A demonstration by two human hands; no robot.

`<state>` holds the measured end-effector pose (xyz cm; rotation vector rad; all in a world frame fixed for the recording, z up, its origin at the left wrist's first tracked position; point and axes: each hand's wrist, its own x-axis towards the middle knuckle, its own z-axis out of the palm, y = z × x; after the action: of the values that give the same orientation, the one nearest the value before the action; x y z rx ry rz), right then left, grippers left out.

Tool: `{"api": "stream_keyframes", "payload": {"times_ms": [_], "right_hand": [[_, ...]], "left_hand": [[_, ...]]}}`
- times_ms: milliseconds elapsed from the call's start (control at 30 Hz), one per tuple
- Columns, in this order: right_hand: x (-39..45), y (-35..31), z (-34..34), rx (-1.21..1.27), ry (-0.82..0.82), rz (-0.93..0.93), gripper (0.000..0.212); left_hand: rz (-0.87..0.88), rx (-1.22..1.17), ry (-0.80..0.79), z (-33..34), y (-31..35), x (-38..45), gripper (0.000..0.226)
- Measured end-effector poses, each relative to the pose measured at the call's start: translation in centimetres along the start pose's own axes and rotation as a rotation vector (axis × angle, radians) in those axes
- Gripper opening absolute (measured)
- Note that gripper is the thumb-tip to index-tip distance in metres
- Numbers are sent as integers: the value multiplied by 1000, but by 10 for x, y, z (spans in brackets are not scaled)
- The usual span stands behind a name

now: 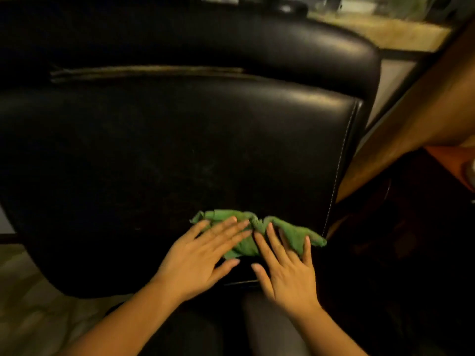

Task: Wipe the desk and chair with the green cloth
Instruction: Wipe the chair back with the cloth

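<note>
Our left hand (203, 255) lies flat, fingers spread and pressing down on the green cloth (246, 227), gripping nothing. Our right hand (285, 265) is likewise open and flat, its fingertips on the right part of the cloth, the little finger near the cloth's end at three o'clock. The cloth is bunched into a long crumpled strip running from nine to three o'clock under and just beyond our fingertips, at twelve o'clock from both palms. It rests on the black chair (180, 150) seat, near the front edge and close to the stitched seam at the seat's right side. We judge the chair-wiping step is in hand. The next move calls for steady downward pressure and a sweep toward twelve o'clock. The wooden worktop (416, 111) stands at two o'clock.
</note>
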<state>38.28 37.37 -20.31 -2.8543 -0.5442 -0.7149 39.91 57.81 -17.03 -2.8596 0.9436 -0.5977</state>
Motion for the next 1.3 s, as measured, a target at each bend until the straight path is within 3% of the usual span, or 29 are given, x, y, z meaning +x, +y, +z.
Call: {"api": "stream_keyframes", "payload": {"times_ms": [167,267,500,667,867,1000,1300], "right_hand": [[77,-26,-43,0,112,41,54],[53,-38,-18,23,87,39,56],[-16,-54,50,6,-100,-83,57],[-12,-69,45,19,-155,-84,56],[125,-111,-39,54,164,-156,53],[170,-129,-64,107,259,-101,54],[84,-110,1,-10,75,-186,55]], "left_hand": [[-117,60,122,-61,-42,29,57],[-108,28,131,-37,-32,10,58],[-128,-9,-13,51,-11,-78,59],[-114,22,-78,42,-24,-92,57],[-331,138,176,-66,-102,-35,58],[-361,180,214,-113,-130,-3,63],[-320,117,11,-41,-76,-64,66]]}}
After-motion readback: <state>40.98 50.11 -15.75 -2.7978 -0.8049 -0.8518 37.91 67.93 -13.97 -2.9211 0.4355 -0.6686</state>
